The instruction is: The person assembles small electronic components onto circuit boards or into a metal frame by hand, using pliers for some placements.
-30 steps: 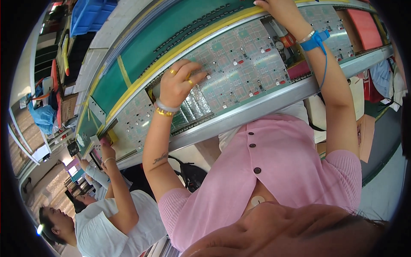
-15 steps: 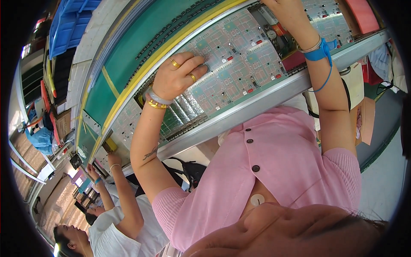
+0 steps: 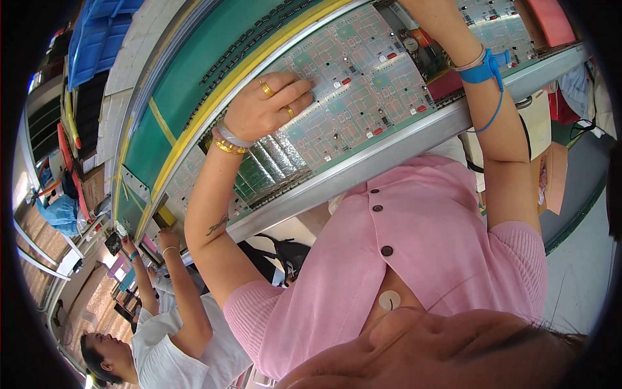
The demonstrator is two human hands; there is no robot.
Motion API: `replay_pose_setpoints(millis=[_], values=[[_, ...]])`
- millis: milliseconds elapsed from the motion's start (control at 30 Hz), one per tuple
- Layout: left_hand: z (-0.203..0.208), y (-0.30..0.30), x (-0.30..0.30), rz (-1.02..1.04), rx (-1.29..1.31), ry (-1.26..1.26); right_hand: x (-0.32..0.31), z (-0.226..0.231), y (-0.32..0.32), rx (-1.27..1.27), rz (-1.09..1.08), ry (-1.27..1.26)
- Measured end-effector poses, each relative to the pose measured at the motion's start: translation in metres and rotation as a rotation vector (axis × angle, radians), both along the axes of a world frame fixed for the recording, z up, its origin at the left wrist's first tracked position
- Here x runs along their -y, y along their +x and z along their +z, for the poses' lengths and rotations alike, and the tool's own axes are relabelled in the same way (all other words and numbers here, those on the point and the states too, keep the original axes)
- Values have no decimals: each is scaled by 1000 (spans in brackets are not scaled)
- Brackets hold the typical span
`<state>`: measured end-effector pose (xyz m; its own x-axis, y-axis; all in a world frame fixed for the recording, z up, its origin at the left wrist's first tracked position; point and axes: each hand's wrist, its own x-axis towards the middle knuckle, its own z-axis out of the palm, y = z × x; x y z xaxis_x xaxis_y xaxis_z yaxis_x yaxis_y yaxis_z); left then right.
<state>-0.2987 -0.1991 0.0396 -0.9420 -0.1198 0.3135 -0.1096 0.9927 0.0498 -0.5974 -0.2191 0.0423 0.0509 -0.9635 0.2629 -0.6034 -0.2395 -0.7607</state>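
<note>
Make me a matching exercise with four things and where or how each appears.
1. Left hand
2. Wrist strap
3. Metal rail
4. Plastic crate

A. Along the near edge of the circuit boards
B. Blue, at the picture's upper left
C. Wearing gold rings
D. Around the right arm

Pairs: 1-C, 2-D, 3-A, 4-B

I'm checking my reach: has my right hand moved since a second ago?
Yes. The right hand has moved toward the body, nearer the silver front rail.
</note>
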Motion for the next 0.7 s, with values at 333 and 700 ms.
replay_pose_setpoints(millis=[333,700], values=[[14,24,-25,329,-153,60,-19,7,14,61,66,110],[2,164,-53,1492,-330,297,-60,-3,108,-232,570,-269]])
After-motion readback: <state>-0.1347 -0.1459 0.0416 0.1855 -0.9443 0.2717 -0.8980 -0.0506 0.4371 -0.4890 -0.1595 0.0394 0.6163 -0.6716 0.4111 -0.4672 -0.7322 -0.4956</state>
